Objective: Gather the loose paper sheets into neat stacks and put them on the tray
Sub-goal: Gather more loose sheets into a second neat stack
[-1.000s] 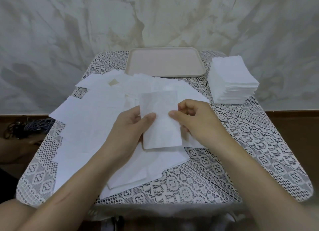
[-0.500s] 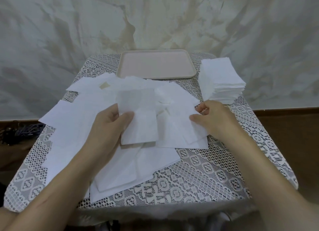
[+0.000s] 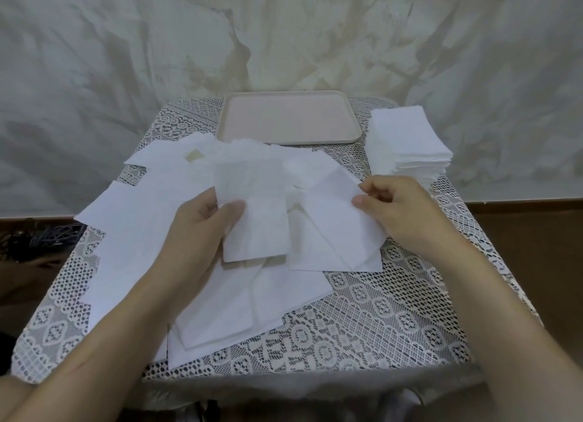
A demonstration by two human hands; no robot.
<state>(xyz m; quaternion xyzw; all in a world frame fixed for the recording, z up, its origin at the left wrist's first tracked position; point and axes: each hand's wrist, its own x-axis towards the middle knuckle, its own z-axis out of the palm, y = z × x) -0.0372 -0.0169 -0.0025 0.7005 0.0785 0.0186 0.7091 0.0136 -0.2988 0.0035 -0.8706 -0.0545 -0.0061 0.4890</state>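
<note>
Left hand (image 3: 202, 223) grip pinching small sheet (image 3: 254, 210), thumb on top, sheet raised over pile. Right hand (image 3: 397, 207) grip pinching corner of another sheet (image 3: 340, 226) at 3 o'clock of pile. Loose sheets (image 3: 132, 219) spread across lace-covered worktop (image 3: 378, 320). Tray (image 3: 288, 120) at 12 o'clock, bare. Neat stack (image 3: 407, 144) at 2 o'clock, beside tray.

Tray (image 3: 288, 123): pale pink, rectangular, rounded corners, flat, nothing on it. Loose sheets (image 3: 151, 219): white, overlapping, scattered just in front and front-left of tray. One small sheet (image 3: 255, 213) lifted above the pile, front of tray. Neat stack (image 3: 407, 144): white, thick, squared, just right of tray.
</note>
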